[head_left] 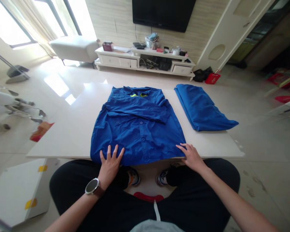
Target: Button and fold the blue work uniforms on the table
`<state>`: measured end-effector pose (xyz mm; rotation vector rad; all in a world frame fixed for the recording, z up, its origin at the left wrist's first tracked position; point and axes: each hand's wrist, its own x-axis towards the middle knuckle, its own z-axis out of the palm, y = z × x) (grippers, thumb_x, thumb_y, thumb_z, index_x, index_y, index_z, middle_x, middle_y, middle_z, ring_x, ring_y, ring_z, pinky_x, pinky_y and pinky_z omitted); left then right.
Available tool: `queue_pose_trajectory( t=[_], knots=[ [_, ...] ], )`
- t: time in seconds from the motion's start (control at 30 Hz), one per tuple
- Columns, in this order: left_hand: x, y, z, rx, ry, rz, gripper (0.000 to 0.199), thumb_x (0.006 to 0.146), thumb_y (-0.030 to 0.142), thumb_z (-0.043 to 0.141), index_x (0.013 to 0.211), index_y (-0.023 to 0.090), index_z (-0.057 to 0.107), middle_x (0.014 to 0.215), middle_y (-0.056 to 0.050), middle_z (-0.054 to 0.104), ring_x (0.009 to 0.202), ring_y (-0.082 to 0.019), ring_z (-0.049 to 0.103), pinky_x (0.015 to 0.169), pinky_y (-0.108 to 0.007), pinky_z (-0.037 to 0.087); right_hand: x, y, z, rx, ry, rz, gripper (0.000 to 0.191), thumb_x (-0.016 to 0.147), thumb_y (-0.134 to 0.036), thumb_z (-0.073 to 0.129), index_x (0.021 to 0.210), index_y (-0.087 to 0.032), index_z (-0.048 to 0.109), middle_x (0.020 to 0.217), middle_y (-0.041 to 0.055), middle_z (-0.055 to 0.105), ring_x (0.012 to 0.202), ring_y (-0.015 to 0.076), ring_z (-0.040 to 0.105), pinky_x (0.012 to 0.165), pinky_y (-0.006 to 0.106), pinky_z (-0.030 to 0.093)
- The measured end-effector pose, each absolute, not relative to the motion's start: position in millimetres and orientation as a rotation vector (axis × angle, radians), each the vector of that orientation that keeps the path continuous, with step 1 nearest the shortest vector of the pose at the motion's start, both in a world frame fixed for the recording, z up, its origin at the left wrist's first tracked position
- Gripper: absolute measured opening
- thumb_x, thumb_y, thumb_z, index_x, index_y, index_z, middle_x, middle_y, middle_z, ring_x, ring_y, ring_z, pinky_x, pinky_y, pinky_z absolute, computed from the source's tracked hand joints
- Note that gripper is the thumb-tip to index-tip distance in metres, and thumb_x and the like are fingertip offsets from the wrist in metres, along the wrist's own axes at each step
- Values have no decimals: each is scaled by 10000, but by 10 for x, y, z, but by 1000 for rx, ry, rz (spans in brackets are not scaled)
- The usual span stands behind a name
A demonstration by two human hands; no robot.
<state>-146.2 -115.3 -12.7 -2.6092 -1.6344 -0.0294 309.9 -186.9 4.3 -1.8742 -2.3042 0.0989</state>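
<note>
A blue button-front work shirt (135, 138) lies front up on the white table (70, 135), its sleeves folded across the chest. Yellow-green shows inside its collar. The hem reaches the table's near edge and hangs slightly over it on the left. My left hand (110, 164) rests flat on the lower left of the shirt, fingers spread. At the lower right corner, my right hand (192, 158) touches the shirt's edge with its fingers stretched out and apart. To the right lies a folded blue garment (200, 108), one end pointing toward the table's right side.
My knees are under the near table edge, with a red curved object (148, 197) between my feet. A white box (16, 193) stands at lower left. Beyond the table are a TV cabinet (120, 61), a grey bench (73, 50) and a red bag (212, 78).
</note>
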Motion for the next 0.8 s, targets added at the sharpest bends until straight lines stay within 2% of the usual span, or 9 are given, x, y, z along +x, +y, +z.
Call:
queue_pose_trajectory(
  t=[0.1, 0.2, 0.27, 0.33, 0.4, 0.53, 0.67, 0.73, 0.8],
  knots=[
    [-1571, -1070, -65, -2638, -1586, -97, 728, 856, 83, 471, 1538, 337, 461, 1600, -131, 422, 1505, -436, 282, 1198, -732, 171, 3066, -2069, 18, -1851, -2226, 11, 713, 728, -11, 551, 1393, -263, 602, 1182, 119, 629, 1105, 332, 574, 930, 508, 546],
    [-1791, -994, 101, -2712, -1503, -146, 715, 805, 27, 453, 1460, 300, 548, 1489, -118, 547, 1397, -360, 462, 1193, -586, 340, 3122, -2263, 69, -1788, -2168, 78, 599, 725, 8, 497, 1220, -261, 700, 1029, 94, 657, 1000, 302, 610, 876, 472, 572],
    [-2010, -967, 265, -2740, -1518, -177, 645, 771, 26, 458, 1349, 256, 629, 1383, -132, 613, 1276, -329, 567, 1116, -500, 458, 3169, -2390, 161, -1758, -2139, 187, 483, 747, -8, 488, 1079, -259, 731, 966, 79, 668, 951, 283, 630, 849, 454, 579],
    [-2275, -968, 438, -2735, -1602, -196, 552, 751, 63, 470, 1228, 238, 686, 1276, -142, 661, 1163, -330, 634, 1040, -492, 519, 3196, -2515, 294, -1727, -2123, 312, 374, 774, -38, 504, 979, -253, 731, 951, 74, 682, 940, 275, 645, 850, 454, 579],
    [-2559, -999, 599, -2777, -1670, -208, 539, 731, 117, 481, 1201, 264, 700, 1234, -112, 692, 1124, -327, 663, 1033, -505, 530, 3192, -2634, 472, -1704, -2114, 433, 270, 806, -86, 551, 929, -248, 729, 988, 83, 698, 987, 284, 653, 885, 466, 573],
    [-3049, -1112, 905, -2955, -1704, -255, 623, 640, 214, 514, 1191, 421, 718, 1241, 30, 727, 1148, -314, 682, 1051, -498, 539, 3136, -2804, 990, -1662, -2137, 822, 72, 840, -244, 692, 880, -250, 751, 1056, 84, 716, 1034, 289, 672, 928, 437, 564],
    [-3275, -1088, 1316, -3106, -1616, -382, 446, 705, 326, 533, 1040, 532, 743, 1103, 114, 759, 1005, -278, 722, 876, -420, 601, 3183, -2759, 1613, -1638, -2060, 1366, 180, 835, -402, 758, 796, -227, 739, 874, 52, 714, 815, 249, 680, 748, 357, 565],
    [-3238, -902, 1589, -3118, -1560, -410, 335, 756, 395, 548, 998, 507, 751, 1007, 111, 763, 902, -253, 720, 781, -374, 600, 3280, -2573, 1852, -1682, -1962, 1371, 254, 844, -479, 755, 806, -227, 745, 826, 51, 712, 782, 254, 672, 722, 364, 558],
    [-3082, -566, 1897, -3037, -1558, -434, 268, 765, 440, 591, 972, 432, 762, 941, 100, 755, 865, -240, 707, 803, -354, 589, 3415, -2226, 2007, -1715, -1844, 1188, 319, 810, -545, 781, 881, -234, 772, 873, 65, 739, 827, 282, 686, 751, 395, 570]
  ],
)
